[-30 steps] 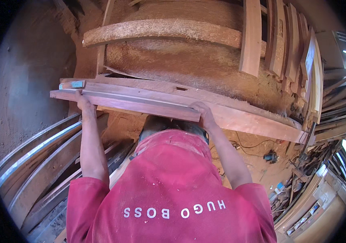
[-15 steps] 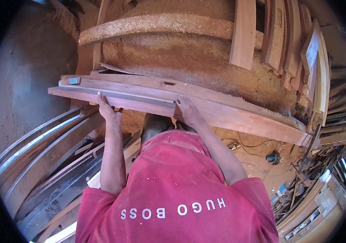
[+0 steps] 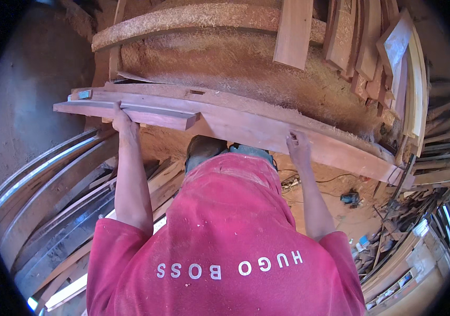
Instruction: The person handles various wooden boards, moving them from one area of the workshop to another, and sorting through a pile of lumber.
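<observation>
A long wooden plank runs across in front of me, on edge, its back part dusted with sawdust. Along its left front lies a shorter wooden board, its squared right end showing. My left hand is closed on this board, thumb over the upper side and the fingers partly hidden beneath. Farther right, my right hand is raised at the long plank's front face, fingers loosely bent and nothing seen in them; whether it touches the plank is unclear. A small blue block sits by the plank's left end.
Beyond the plank, a curved timber covered in shavings spans the back. Several boards lean at the far right. Curved timbers are stacked at my left. A teal power tool and cord lie on the floor at right, near scrap wood.
My right hand has let go of the shorter board and moved right along the long plank. My left hand still holds the board, whose right end now shows.
</observation>
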Motion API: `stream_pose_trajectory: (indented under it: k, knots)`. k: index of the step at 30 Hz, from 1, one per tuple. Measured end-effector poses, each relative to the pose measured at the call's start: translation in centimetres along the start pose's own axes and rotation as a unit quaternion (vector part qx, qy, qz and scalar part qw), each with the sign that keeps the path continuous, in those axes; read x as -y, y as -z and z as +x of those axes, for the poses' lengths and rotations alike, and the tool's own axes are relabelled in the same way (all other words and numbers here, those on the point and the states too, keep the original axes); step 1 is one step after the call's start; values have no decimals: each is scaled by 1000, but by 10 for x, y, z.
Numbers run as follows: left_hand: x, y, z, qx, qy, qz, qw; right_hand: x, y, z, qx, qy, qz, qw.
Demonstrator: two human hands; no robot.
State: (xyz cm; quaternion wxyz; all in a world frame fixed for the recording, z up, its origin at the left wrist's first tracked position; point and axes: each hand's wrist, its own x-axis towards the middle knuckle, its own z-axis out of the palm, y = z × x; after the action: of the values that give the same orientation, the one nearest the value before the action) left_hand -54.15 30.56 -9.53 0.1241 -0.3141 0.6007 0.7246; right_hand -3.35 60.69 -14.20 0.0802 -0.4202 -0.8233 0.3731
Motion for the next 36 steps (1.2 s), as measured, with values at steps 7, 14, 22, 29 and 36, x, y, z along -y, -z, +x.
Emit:
stream_pose_trajectory:
  k: [7, 14, 22, 29, 36]
  knots:
    - [2, -5, 8, -132, -53, 18, 990, 118, -64, 48, 167, 205, 54, 963]
    - [-3, -8, 1, -138, -71, 0, 988, 221, -150, 81, 275, 261, 86, 921]
    - [-9, -6, 4, -142, -57, -14, 988, 234, -167, 90, 240, 285, 23, 928]
    - [-12, -5, 8, -133, -44, -36, 989, 231, -174, 94, 218, 305, 26, 927]
    - [-7, -7, 8, -146, -68, -63, 985, 236, -170, 97, 250, 308, -7, 918]
